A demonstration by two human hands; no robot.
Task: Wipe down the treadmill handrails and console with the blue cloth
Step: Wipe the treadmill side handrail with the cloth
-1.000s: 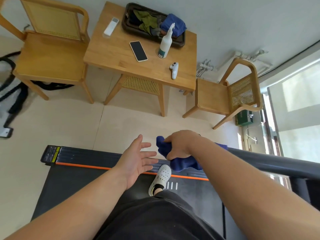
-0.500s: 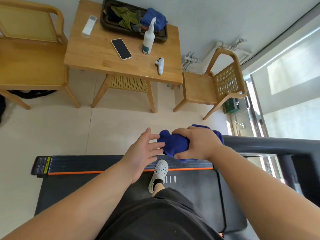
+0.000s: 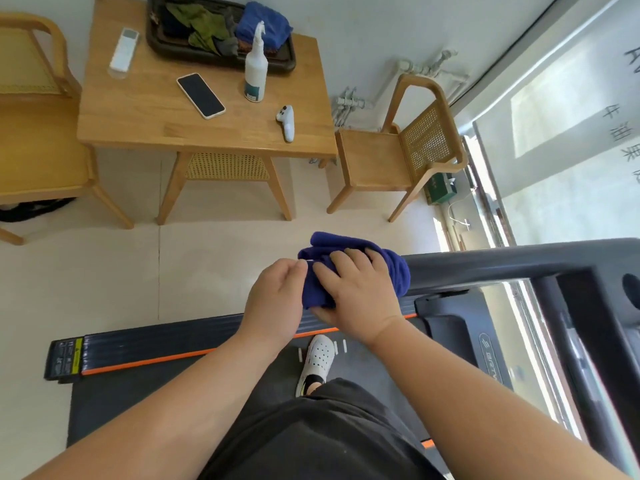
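Note:
A bunched blue cloth (image 3: pixel 394 268) is held over the end of the dark grey treadmill handrail (image 3: pixel 485 265). My right hand (image 3: pixel 356 292) grips the cloth from above, fingers curled over it. From the left, my left hand (image 3: pixel 277 299) closes its fingers on the cloth's left end. The handrail runs right to the upright and console area (image 3: pixel 595 306) at the frame's right edge. Whether the cloth touches the rail's tip is hidden by the cloth itself.
I stand on the black treadmill belt (image 3: pixel 173 393) with an orange-striped side rail (image 3: pixel 156 358). Beyond are a wooden table (image 3: pixel 156 123) with a spray bottle (image 3: pixel 255 71), phone (image 3: pixel 201 95), remotes and a tray of cloths (image 3: pixel 221 60), plus two wooden chairs (image 3: pixel 408 150).
My left hand went from open beside the cloth to holding its left end. The cloth and my right hand shifted toward the handrail's end, and my view turned right.

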